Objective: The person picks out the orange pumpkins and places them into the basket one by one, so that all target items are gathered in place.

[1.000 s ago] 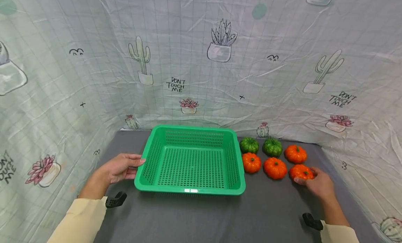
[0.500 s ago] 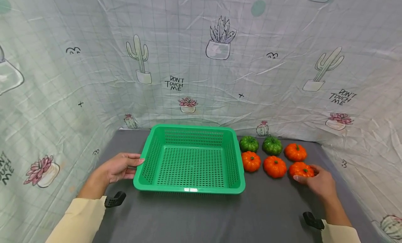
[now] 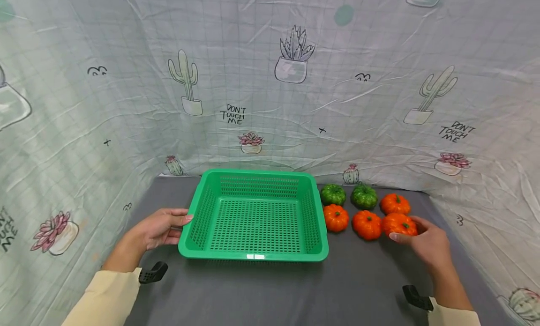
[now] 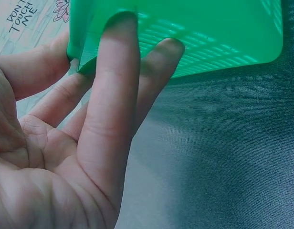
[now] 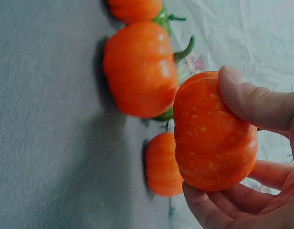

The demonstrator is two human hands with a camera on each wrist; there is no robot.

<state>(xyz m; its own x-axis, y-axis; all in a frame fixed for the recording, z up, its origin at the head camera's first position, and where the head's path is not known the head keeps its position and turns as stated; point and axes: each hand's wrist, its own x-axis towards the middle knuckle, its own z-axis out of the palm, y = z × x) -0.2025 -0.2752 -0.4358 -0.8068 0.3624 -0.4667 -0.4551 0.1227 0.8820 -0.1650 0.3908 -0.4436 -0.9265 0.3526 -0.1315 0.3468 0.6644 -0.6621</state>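
My left hand (image 3: 162, 227) pinches the left rim of a green plastic basket (image 3: 253, 257), which has slotted walls and nothing in it. In the left wrist view the thumb lies at the rim, while fingertips (image 4: 119, 28) press on the basket's outer wall. My right hand (image 3: 432, 244) holds a small orange pumpkin (image 5: 214, 136) between the thumb and fingers, raised off the table. In the head view this pumpkin overlaps its orange neighbours. The right wrist view shows its pale-speckled skin, with another orange pumpkin (image 5: 140, 71) standing on the cloth beyond it.
Right of the basket sit two green pumpkins (image 3: 333, 195) at the back, plus orange ones (image 3: 366, 224) beside and in front of them. Grey cloth (image 3: 270, 293) covers the table. A printed white curtain (image 3: 270, 96) closes off the back and sides.
My right hand has lifted the orange pumpkin from the table and brought it slightly left and up. The left hand stays at the basket's rim.
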